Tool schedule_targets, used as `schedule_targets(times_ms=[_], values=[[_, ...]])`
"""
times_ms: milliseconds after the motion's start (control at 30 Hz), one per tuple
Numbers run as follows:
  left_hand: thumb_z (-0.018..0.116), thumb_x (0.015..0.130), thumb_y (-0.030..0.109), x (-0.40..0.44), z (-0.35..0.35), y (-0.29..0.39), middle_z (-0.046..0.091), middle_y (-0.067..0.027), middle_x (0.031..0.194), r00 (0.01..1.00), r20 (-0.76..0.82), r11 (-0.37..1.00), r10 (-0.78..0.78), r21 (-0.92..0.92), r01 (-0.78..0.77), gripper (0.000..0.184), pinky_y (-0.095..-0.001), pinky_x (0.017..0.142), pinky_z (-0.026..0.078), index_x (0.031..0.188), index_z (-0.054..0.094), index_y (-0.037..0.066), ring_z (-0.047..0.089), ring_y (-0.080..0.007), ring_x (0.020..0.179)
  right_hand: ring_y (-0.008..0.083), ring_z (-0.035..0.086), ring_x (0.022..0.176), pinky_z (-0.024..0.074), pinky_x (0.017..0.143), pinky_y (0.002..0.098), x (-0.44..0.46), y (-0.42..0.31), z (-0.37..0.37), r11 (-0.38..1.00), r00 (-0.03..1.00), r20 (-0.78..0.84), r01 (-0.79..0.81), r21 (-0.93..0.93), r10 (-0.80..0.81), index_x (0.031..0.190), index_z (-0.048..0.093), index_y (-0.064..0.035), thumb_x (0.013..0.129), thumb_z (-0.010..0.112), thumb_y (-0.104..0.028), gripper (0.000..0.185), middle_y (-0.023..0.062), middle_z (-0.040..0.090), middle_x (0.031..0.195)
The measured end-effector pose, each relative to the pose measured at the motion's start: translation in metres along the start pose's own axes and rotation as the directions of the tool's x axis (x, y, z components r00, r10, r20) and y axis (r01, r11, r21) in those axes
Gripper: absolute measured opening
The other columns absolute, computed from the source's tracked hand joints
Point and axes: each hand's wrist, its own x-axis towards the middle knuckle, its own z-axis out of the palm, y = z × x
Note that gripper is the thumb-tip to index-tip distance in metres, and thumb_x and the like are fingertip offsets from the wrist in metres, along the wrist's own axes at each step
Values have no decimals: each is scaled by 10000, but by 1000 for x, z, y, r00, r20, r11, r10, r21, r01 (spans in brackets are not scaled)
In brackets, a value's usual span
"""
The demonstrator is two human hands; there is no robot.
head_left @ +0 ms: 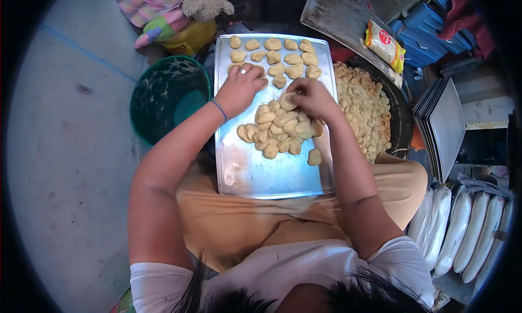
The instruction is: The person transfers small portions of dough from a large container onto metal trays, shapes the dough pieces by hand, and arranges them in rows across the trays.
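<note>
A silver metal tray (pixel 255 177) lies across my lap, carrying rows of small dough pieces (pixel 273 44) at its far end. Nearer me, a loose pile of dough pieces (pixel 277 128) sits in the tray's middle. My left hand (pixel 241 89), wearing a ring, is closed with bent fingers on a dough piece at the left of the rows; the fingers partly hide it. With my right hand (pixel 314 99) I pinch a round dough piece (pixel 287 101) at the far edge of the pile. One single piece (pixel 315 157) lies apart at the pile's near right.
A green tub (pixel 142 101) with residue inside stands left of the tray. To the right is a large dark round container (pixel 401 109) full of similar pieces. Beyond are a packaged bag (pixel 385 44), stacked metal trays (pixel 446 128) and filled plastic bags (pixel 467 231).
</note>
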Motion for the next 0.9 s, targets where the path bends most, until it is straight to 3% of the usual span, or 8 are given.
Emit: schedule_targets(times_ms=[133, 267, 367, 467, 567, 667, 800, 900], values=[[594, 850, 133, 12, -1, 21, 600, -61, 1102, 999, 28, 985, -23, -168, 27, 271, -414, 977, 347, 1108, 661, 84, 504, -256, 1136, 155, 635, 722, 513, 665, 306, 18, 29, -10, 906, 968, -223, -11, 424, 116, 1057, 646, 22, 831, 708, -115, 272, 98, 681, 828], [633, 839, 147, 20, 1, 33, 599, -65, 1101, 990, 131, 979, -49, -190, 74, 275, -428, 979, 362, 1105, 658, 78, 505, -264, 1126, 183, 643, 720, 512, 666, 315, 8, 27, -8, 989, 987, -163, -24, -143, 0, 987, 640, 15, 830, 694, -105, 206, 115, 681, 814], [660, 818, 139, 22, 0, 32, 600, -65, 1110, 988, 138, 978, -71, -188, 96, 315, -428, 997, 350, 1129, 652, 89, 499, -256, 1133, 168, 640, 728, 511, 675, 302, 6, 31, -9, 980, 990, -130, -83, -182, 60, 973, 643, 8, 826, 685, -91, 182, 112, 678, 794], [684, 814, 149, 30, 3, 37, 605, -85, 1119, 998, -44, 962, -52, -270, 38, 385, -424, 985, 375, 1189, 631, 80, 512, -281, 1122, 143, 631, 759, 505, 670, 280, 4, 42, -11, 990, 988, -141, -38, 133, 57, 989, 637, -3, 830, 675, -67, 175, 88, 682, 841], [710, 808, 172, 48, -8, 51, 624, -125, 1100, 988, 113, 717, -102, -680, 152, 410, -415, 935, 441, 1190, 628, 46, 578, -303, 1048, 125, 621, 797, 514, 681, 271, -1, 43, -11, 862, 995, -101, 62, 503, -12, 1057, 615, -15, 839, 652, -24, 222, 53, 666, 935], [721, 827, 125, 57, -22, 59, 654, -100, 1025, 927, 290, 490, -238, -788, 373, 447, -302, 774, 512, 1235, 585, 4, 625, -167, 872, 116, 615, 822, 528, 700, 258, -14, 27, -23, 688, 998, -55, 55, 724, -22, 1130, 581, -9, 851, 644, -1, 285, 39, 635, 1010], [710, 845, 104, 58, -16, 64, 661, -76, 995, 906, 238, 380, -349, -848, 369, 363, -270, 773, 522, 1168, 608, -26, 623, -125, 858, 121, 650, 840, 561, 693, 257, -23, 10, -19, 744, 993, -84, 122, 658, -88, 1159, 562, -8, 889, 676, -96, 306, 82, 650, 1010], [700, 851, 116, 55, -15, 55, 673, -83, 938, 901, 309, 95, -304, -931, 352, 321, -265, 714, 519, 1114, 611, -45, 638, -134, 793, 110, 658, 765, 568, 611, 244, -20, 15, -22, 667, 995, -101, 80, 741, -8, 1111, 579, -11, 904, 676, -130, 258, 73, 658, 950]])
